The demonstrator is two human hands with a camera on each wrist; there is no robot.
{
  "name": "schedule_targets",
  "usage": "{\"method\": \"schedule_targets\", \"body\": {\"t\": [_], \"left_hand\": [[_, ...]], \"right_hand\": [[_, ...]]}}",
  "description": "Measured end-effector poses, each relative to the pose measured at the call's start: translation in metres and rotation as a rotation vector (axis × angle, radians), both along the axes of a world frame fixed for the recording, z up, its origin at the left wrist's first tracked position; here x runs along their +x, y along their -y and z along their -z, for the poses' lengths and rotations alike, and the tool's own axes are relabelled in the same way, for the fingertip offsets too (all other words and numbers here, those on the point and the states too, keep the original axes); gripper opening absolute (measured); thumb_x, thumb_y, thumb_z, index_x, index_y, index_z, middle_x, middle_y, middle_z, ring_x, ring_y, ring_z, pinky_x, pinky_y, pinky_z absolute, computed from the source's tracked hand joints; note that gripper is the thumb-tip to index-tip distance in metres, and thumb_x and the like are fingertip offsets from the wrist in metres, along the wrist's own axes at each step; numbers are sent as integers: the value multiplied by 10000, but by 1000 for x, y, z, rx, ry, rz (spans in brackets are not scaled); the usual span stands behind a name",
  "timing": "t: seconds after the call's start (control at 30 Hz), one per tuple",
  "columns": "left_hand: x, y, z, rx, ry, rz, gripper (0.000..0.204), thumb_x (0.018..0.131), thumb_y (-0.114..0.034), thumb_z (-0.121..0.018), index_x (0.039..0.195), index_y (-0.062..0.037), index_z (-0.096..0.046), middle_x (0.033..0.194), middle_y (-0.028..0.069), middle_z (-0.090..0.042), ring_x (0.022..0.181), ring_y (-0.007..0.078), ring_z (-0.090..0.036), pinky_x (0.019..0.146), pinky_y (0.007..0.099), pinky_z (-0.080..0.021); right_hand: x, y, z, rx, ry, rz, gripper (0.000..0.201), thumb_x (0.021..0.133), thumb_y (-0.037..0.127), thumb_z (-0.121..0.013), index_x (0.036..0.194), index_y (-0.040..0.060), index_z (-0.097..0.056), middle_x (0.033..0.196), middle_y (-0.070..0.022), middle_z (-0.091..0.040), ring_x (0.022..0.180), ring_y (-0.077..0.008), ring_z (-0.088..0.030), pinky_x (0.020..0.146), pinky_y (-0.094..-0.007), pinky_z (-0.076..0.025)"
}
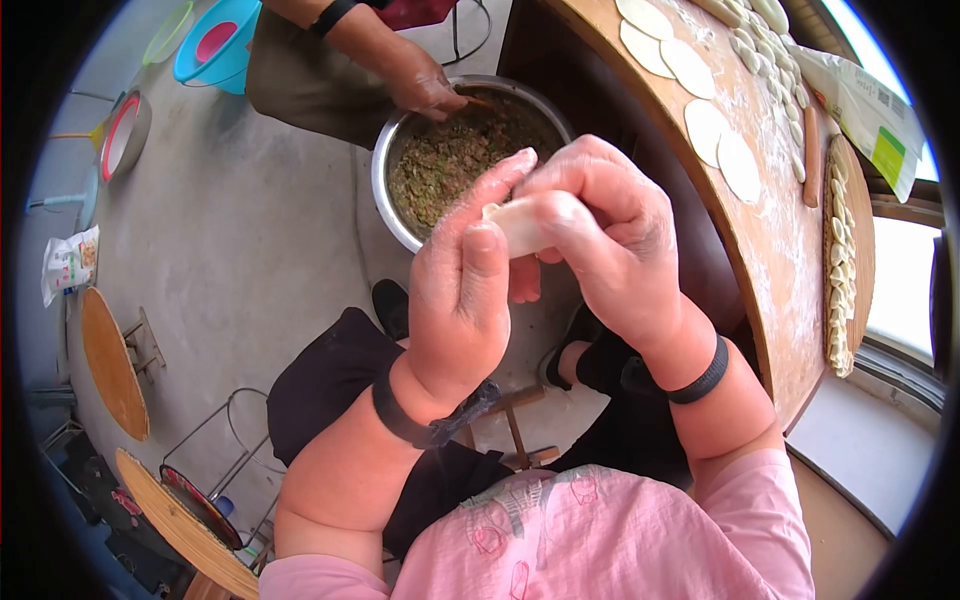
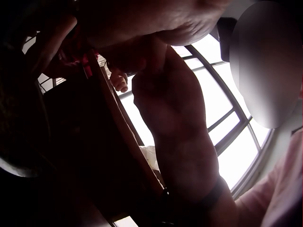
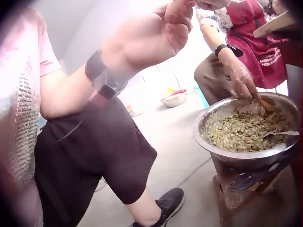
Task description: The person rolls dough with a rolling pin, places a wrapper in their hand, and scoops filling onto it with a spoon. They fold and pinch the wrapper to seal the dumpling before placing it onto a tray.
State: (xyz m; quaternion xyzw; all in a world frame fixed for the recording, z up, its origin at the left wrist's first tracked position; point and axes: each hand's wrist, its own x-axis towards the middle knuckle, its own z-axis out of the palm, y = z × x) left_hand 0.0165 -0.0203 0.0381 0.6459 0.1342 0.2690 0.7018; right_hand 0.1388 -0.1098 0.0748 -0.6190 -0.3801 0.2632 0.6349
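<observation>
In the head view my left hand and right hand meet over the near edge of a metal bowl. Between them they pinch a pale, folded dumpling, its dough gripped by the left thumb and the right thumb and fingers. Chopped green and brown filling lies in the bowl. Another person's hand reaches into it from the far side, holding a wooden utensil. The left wrist view is dark and hides the dumpling.
A floured wooden table on the right bears round dough wrappers, dough pieces and a rolling pin. Finished dumplings line a round board. A spoon rests in the filling. Stools and basins stand left.
</observation>
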Motion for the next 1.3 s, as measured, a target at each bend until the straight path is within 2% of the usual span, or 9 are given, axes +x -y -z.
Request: {"method": "schedule_targets", "body": {"t": [0.07, 0.13, 0.33, 0.43, 0.77, 0.87, 1.13, 1.2, 1.3], "left_hand": [[-1, 0, -3, -110, -7, 12, 636, 1091, -468, -278, 1441, 38, -439, 1064, 86, -634, 730, 98, -556, 619, 213, -464], [1, 1, -1, -117, 15, -42, 639, 1089, -476, -283, 1437, 36, -442, 1048, 85, -636, 726, 99, -557, 610, 212, -464], [-1, 1, 1, -78, -28, 4, 437, 1103, -289, -343, 1322, 8, -577, 1268, 131, -642, 1070, 185, -598, 911, 303, -492], [1, 0, 0, 35, -59, 46, 509, 1109, -342, -285, 1308, 31, -567, 1262, 132, -631, 981, 177, -617, 796, 278, -516], [5, 12, -8, 233, -43, -97, 398, 1053, -150, -286, 1167, 45, -614, 1170, 177, -646, 1078, 278, -612, 973, 363, -463], [3, 13, -8, 269, -59, -116, 370, 1032, -124, -309, 1139, 51, -616, 1149, 200, -644, 1060, 326, -612, 970, 385, -460], [4, 13, -11, 362, -56, -135, 323, 1014, -104, -343, 1089, 47, -619, 1091, 212, -645, 1024, 360, -614, 938, 391, -472], [2, 12, -7, 378, -101, -144, 372, 1039, -183, -332, 1111, 37, -623, 1059, 192, -645, 974, 333, -622, 880, 371, -489], [-2, 4, 3, 138, -91, 0, 607, 1055, -470, -290, 1242, 17, -601, 1055, 148, -649, 877, 266, -638, 779, 338, -515]], "right_hand": [[-1, 3, 12, 132, -202, -48, 206, 971, 141, -602, 1055, -43, -638, 828, -51, -605, 608, -112, -606, 548, -259, -481], [-5, 1, 7, -10, -218, -130, 291, 1036, 231, -499, 1070, -43, -592, 816, -62, -620, 602, -118, -598, 570, -265, -476], [3, 5, 11, -201, -232, -317, 393, 1082, 279, -411, 989, -42, -619, 728, -93, -624, 565, -147, -582, 554, -294, -477], [3, 3, 12, -190, -200, -339, 426, 1084, 292, -404, 933, -45, -617, 695, -98, -609, 554, -148, -582, 551, -297, -478], [-7, -6, 16, 99, 264, -168, 201, 961, 67, -451, 898, -62, -591, 918, -240, -665, 810, -407, -641, 739, -438, -538], [-11, -13, 49, 401, 550, -30, 187, 950, 43, -448, 919, -74, -591, 949, -229, -679, 835, -414, -648, 798, -435, -537], [-8, -5, 34, 227, 516, -124, 259, 964, 84, -423, 944, -72, -629, 970, -227, -693, 837, -401, -652, 783, -426, -540], [-2, -10, 42, 263, 556, -147, 348, 1011, 189, -414, 1009, -77, -639, 986, -219, -709, 790, -313, -685, 688, -352, -555], [-2, 0, 20, 61, 90, -250, 482, 1046, 310, -368, 1051, -69, -666, 960, -182, -706, 646, -241, -657, 582, -319, -534]]}}
